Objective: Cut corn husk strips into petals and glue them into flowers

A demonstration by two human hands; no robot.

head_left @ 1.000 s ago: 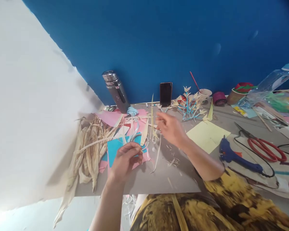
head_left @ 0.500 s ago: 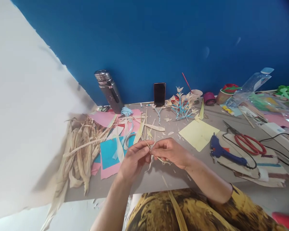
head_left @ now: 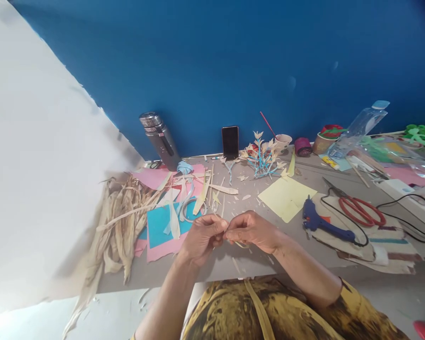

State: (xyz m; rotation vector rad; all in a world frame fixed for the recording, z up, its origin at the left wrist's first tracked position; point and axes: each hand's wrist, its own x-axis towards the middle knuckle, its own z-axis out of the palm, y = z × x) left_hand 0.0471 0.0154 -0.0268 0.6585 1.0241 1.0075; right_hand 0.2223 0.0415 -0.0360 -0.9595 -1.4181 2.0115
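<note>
My left hand [head_left: 202, 236] and my right hand [head_left: 252, 231] meet just above the near part of the grey table [head_left: 255, 262]. Both pinch a thin pale husk strip [head_left: 239, 244] between their fingertips; a short loop of it hangs under my right hand. Just beyond them lie cut husk strips [head_left: 202, 196] on blue and pink paper sheets [head_left: 159, 226]. A pile of dried corn husks [head_left: 122, 222] lies to the left of my left hand.
A blue glue gun [head_left: 322, 224] and red scissors [head_left: 361, 211] lie at right, with a yellow paper [head_left: 286, 198] between. At the blue wall stand a steel flask [head_left: 159, 140], a phone [head_left: 230, 141], a husk flower craft [head_left: 264, 158] and cups.
My right hand came back from the far strips to the table's near part. My left hand rose to meet it, and both now pinch the husk strip, closer together.
</note>
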